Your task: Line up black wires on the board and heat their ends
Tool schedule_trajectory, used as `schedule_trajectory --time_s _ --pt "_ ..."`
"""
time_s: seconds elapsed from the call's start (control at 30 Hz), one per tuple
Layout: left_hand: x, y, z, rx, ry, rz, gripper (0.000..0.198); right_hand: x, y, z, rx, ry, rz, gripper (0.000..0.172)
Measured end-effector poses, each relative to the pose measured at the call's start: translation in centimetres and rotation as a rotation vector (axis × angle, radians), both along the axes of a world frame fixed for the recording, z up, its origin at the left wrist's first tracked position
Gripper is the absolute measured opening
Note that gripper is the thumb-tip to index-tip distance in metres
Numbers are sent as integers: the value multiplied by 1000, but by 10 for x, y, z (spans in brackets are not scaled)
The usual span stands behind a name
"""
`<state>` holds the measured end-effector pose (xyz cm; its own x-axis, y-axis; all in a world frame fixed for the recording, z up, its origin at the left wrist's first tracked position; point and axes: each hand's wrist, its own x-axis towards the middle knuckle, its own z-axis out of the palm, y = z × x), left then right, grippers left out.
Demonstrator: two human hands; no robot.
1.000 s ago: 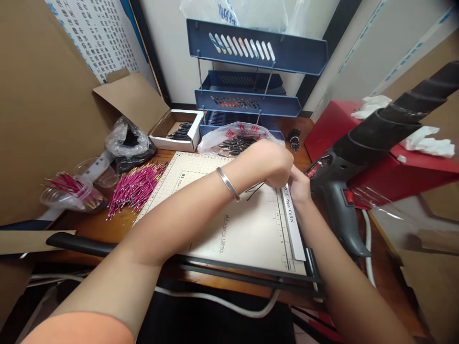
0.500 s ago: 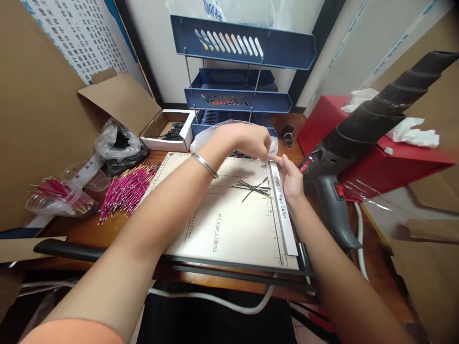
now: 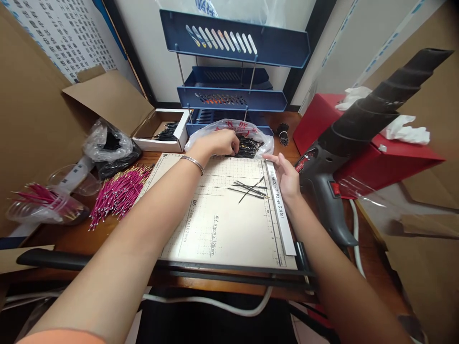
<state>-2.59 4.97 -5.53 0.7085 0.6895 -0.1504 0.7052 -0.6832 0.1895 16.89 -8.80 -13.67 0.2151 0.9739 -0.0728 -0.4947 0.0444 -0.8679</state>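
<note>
My left hand (image 3: 226, 142) is at the front of a clear plastic bag (image 3: 202, 132) with red print, its fingers curled closed; what they hold, if anything, is hidden. Many short black wires (image 3: 249, 146) fill the bag beside that hand. My right hand (image 3: 289, 177) is palm up with fingers stretched, by the far end of the white edge strip (image 3: 281, 210) marked "Paper Cutter". Several loose black wires (image 3: 250, 189) lie crossed on the paper cutter's cream board (image 3: 236, 229), left of the strip.
Pink wires (image 3: 120, 193) are heaped left of the board, near a plastic cup (image 3: 68, 208) of more. A white box (image 3: 168, 131) of black wires stands behind. On the right are a grey heat gun (image 3: 330, 177) and a red box (image 3: 317, 114). The cutter's black handle (image 3: 53, 258) extends left.
My left hand has moved left and away from my right fingertips to the bag of wires. My right hand stays by the strip, and the view has shifted slightly.
</note>
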Motion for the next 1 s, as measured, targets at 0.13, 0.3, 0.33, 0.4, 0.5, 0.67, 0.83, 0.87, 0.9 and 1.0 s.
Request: schedule_trajectory --time_s 0.13,0.3,0.33,0.4,0.5,0.67,0.83,0.87,0.9,1.0 --pt "2 -3 9 42 -45 76 26 0 1 -2 -2 -12 -7 47" --pt "21 -32 47 -153 -29 84 30 5 0 -5 47 -75 6 37" --pt "26 -38 53 -189 29 74 31 6 0 -6 49 -91 19 37" --pt "35 -48 59 -255 131 34 32 7 -1 -6 29 -111 43 39" --pt "45 -54 57 -321 227 -21 35 8 -1 -7 -3 -125 61 45" --pt "55 -67 61 -385 284 -33 41 9 0 -9 23 -144 58 42" --pt "70 -99 75 -279 435 -28 40 7 0 -7 42 -125 67 39" --pt "73 -104 75 -235 456 -47 40 7 0 -6 44 -117 70 39" --pt "75 -106 74 -204 465 -65 39 7 0 -6 41 -106 72 40" --pt "75 -102 68 -191 444 -98 31 7 0 -6 36 -94 74 42"
